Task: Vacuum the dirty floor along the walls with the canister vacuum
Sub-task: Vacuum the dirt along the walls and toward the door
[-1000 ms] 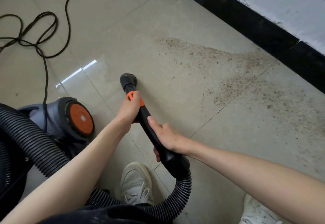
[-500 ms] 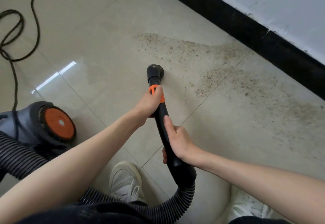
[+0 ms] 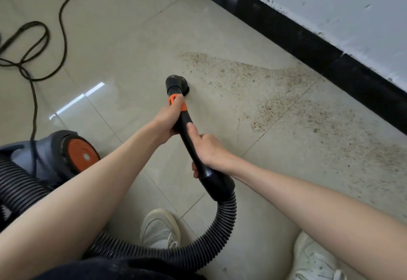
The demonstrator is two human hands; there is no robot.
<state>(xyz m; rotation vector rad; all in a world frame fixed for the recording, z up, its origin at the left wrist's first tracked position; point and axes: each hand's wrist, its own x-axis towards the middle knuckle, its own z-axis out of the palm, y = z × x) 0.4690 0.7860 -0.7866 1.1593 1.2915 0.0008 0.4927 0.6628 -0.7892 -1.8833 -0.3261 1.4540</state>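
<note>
A black vacuum wand (image 3: 187,132) with an orange collar points down at the beige tiled floor (image 3: 132,37). Its round brush nozzle (image 3: 176,83) rests on the tile just left of a patch of brown dirt (image 3: 275,94). My left hand (image 3: 168,118) grips the wand right under the orange collar. My right hand (image 3: 207,150) holds it lower down, thumb laid along the top. A ribbed black hose (image 3: 222,222) curls from the wand back under my arms. The grey canister (image 3: 50,154) with its orange wheel sits at the left.
A black baseboard (image 3: 308,44) under a scuffed white wall (image 3: 352,11) runs diagonally across the upper right, with dirt trailing along it. A black power cord (image 3: 33,44) loops on the floor at the upper left. My white shoes (image 3: 160,229) (image 3: 315,257) stand near the bottom.
The nozzle has shifted rightward, closer to the edge of the dirt patch. Both hands keep the same grip on the wand.
</note>
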